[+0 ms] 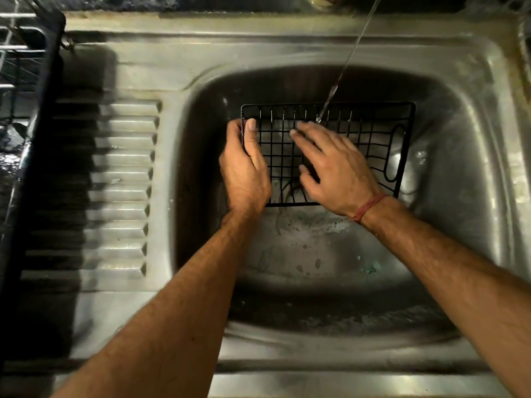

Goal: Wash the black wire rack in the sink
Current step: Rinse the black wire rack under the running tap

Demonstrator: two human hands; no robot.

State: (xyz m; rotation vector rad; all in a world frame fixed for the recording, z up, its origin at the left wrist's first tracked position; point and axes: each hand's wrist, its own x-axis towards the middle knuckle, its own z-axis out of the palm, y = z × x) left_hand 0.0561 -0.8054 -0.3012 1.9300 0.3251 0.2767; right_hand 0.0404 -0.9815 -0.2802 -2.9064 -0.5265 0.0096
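The black wire rack (370,136) lies over the middle of the steel sink (471,156), its looped handle at the right end. My left hand (245,168) grips the rack's left edge, thumb on top of the frame. With straight fingers spread, my right hand (330,165) lies flat on the rack's grid. A thin stream of water (349,57) falls from the top and lands on the rack just beyond my right fingertips.
A ribbed steel drainboard (120,182) lies left of the basin. A dark dish rack (26,90) stands at the far left edge. The basin floor near me is wet, with small specks and a green scrap (372,268).
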